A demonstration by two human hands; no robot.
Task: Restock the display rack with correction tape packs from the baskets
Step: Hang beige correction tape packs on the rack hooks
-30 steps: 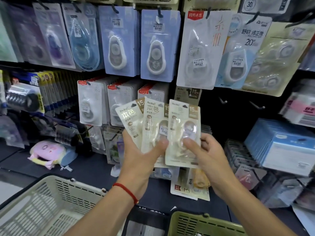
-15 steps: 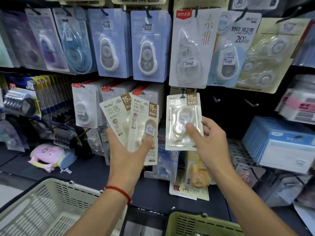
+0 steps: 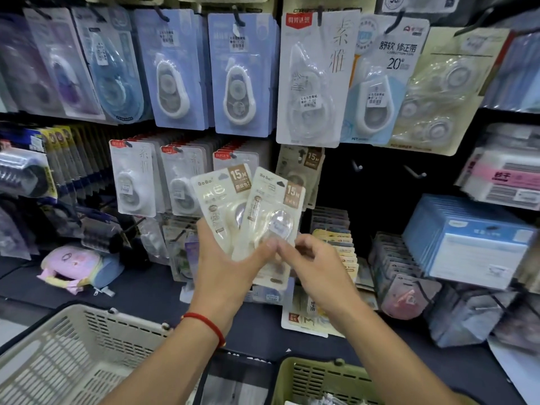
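Observation:
My left hand (image 3: 225,270) grips two cream correction tape packs, fanned out in front of the display rack: a left pack (image 3: 222,197) and a right pack (image 3: 273,206). The fingertips of my right hand (image 3: 309,261) pinch the lower blister of the right pack. A third pack of the same kind (image 3: 304,168) hangs on a rack hook just behind them, partly hidden. The rack (image 3: 380,200) has a dark back panel.
Two bare hooks (image 3: 358,166) (image 3: 415,172) stick out right of the hung pack. Other tape packs (image 3: 239,74) fill the upper row. A cream basket (image 3: 73,346) and a green basket (image 3: 321,378) sit at the bottom. Blue boxes (image 3: 473,244) stand at the right.
My right hand carried one pack up to the rack, left it hanging on a hook, and came back down to the two packs in my left hand.

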